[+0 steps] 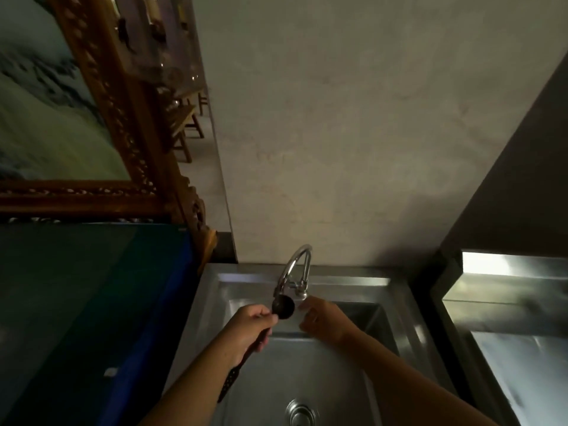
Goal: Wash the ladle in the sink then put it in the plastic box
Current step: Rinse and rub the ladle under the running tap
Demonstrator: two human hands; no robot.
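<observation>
Dim kitchen corner, steel sink (399,327) under a plain wall: we hold the ladle (281,307) at the tap (296,272).

Our ladle's dark bowl sits right under the spout, its handle running back and down toward us through the left hand (249,327), which is closed around it. The right hand (322,318) is just beside the bowl at the tap's base (fingers curled, whether on the valve we cannot tell). No plastic box shows.
</observation>
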